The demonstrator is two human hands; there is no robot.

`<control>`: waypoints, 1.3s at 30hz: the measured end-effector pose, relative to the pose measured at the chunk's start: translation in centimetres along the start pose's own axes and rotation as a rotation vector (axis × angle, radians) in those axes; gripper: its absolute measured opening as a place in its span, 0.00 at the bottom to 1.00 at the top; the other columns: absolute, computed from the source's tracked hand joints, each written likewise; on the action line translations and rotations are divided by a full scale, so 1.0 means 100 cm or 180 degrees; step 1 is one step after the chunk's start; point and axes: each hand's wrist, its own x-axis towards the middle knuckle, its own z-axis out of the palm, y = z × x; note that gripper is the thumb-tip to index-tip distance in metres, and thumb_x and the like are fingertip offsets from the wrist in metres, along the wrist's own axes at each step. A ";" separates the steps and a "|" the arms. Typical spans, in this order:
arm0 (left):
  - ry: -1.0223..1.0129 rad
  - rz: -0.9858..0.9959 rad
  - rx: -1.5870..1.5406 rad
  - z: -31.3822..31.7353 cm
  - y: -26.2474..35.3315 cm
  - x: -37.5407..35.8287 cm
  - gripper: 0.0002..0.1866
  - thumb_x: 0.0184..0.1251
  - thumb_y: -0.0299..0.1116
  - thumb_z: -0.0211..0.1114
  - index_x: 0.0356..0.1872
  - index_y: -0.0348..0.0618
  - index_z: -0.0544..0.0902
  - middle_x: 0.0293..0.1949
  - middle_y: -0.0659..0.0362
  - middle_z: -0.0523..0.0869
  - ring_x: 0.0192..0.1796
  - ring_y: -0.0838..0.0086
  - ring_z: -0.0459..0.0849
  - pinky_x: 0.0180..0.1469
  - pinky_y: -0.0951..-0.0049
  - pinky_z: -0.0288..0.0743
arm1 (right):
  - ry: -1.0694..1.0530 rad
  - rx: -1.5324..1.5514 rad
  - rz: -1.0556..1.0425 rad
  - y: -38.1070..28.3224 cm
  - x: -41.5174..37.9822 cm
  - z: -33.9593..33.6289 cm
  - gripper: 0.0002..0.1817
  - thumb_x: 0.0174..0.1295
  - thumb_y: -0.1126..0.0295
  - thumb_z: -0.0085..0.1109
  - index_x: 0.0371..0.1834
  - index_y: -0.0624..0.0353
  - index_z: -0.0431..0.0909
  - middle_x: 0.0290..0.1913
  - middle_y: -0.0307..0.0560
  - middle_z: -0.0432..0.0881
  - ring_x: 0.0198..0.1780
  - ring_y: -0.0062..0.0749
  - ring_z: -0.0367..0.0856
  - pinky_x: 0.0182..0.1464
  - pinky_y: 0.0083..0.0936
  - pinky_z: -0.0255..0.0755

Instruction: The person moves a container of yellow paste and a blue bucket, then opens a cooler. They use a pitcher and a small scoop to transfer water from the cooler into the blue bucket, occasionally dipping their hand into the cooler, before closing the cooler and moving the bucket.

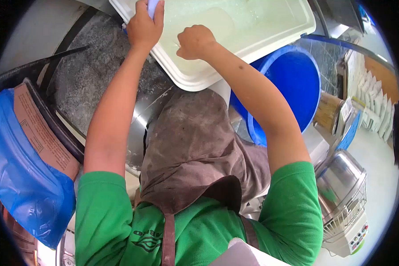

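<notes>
My left hand (145, 27) is wrapped round a pale purple object (152, 8), long and smooth, whose upper end leaves the top of the view. This hand is at the near left rim of a large white plastic tub (188, 83). Inside the tub is something pale and whitish, with a few small bubbles or specks towards the back. My right hand (196, 42) is closed in a fist over the tub's near part, back of the hand up. Whatever its fingers hold, if anything, is hidden beneath it.
A round blue bin (292, 84) stands open right of the tub. Beyond it are a steel mixer bowl (341, 181) with a wire guard and several white packets (377, 97). On the left, a blue plastic bag (31, 177) covers part of a cardboard box (44, 128).
</notes>
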 end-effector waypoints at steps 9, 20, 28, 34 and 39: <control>-0.0026 0.0042 -0.0161 -0.002 0.007 0.000 0.21 0.68 0.51 0.60 0.45 0.42 0.75 0.29 0.46 0.85 0.34 0.47 0.85 0.36 0.52 0.76 | -0.0077 0.0105 -0.0140 0.011 0.037 0.046 0.15 0.54 0.60 0.56 0.38 0.55 0.87 0.41 0.48 0.87 0.46 0.42 0.86 0.47 0.35 0.79; 0.0020 0.0202 -0.0369 -0.002 0.007 0.001 0.15 0.71 0.42 0.61 0.45 0.40 0.74 0.29 0.46 0.84 0.33 0.48 0.84 0.33 0.55 0.74 | -0.0290 0.0122 0.0225 0.016 0.057 0.070 0.12 0.55 0.58 0.58 0.31 0.52 0.85 0.35 0.42 0.85 0.44 0.34 0.83 0.56 0.33 0.67; 0.0093 0.0231 -0.0517 0.003 0.005 0.000 0.15 0.71 0.41 0.61 0.45 0.38 0.75 0.30 0.45 0.83 0.34 0.51 0.85 0.35 0.57 0.74 | -0.0341 0.0116 0.0264 0.010 0.059 0.073 0.11 0.56 0.57 0.60 0.33 0.49 0.85 0.34 0.39 0.84 0.43 0.32 0.83 0.57 0.35 0.65; 0.0103 0.0240 -0.0448 0.003 0.006 -0.001 0.16 0.71 0.42 0.61 0.45 0.38 0.75 0.31 0.45 0.84 0.34 0.51 0.84 0.34 0.57 0.74 | -0.0329 0.0181 0.0287 0.012 0.062 0.080 0.10 0.56 0.57 0.60 0.34 0.48 0.85 0.34 0.37 0.84 0.41 0.31 0.82 0.57 0.35 0.61; 0.0102 0.0262 -0.0379 0.003 0.007 -0.001 0.16 0.71 0.42 0.60 0.45 0.39 0.75 0.30 0.46 0.84 0.33 0.51 0.85 0.34 0.57 0.74 | -0.0338 0.0161 0.0328 0.011 0.063 0.080 0.10 0.57 0.57 0.60 0.35 0.48 0.85 0.34 0.37 0.84 0.41 0.31 0.82 0.57 0.36 0.60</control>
